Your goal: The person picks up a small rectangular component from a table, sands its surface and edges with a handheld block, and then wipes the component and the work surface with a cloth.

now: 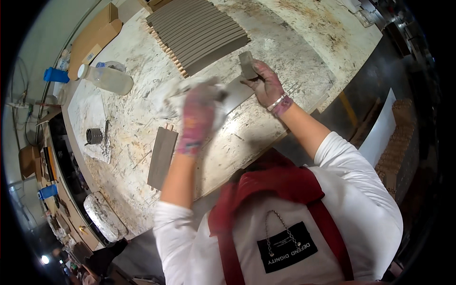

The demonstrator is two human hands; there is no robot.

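My left hand (pixel 199 107), in a stained pink and grey glove, is blurred by motion. It is closed on a crumpled white rag (pixel 170 99), itself smeared by motion, over the worktable. My right hand (pixel 268 86), gloved alike, grips a small grey rectangular piece (pixel 247 65) between thumb and fingers. Below its thumb, a longer grey board (pixel 238 93) slants toward the left hand, its near end partly covered there. Whether the small piece and the board are joined, I cannot tell. Beside my left forearm lies a grey-brown board (pixel 162 157) with light wooden pegs at its ends.
Many similar grey-brown boards with pegs form a row (pixel 197 33) at the table's far side. On the left stand a translucent bottle (pixel 108 80), a cardboard box (pixel 95 38), a dark coil (pixel 94 136) and a plastic-wrapped bundle (pixel 105 216). The worktable (pixel 128 118) is stained.
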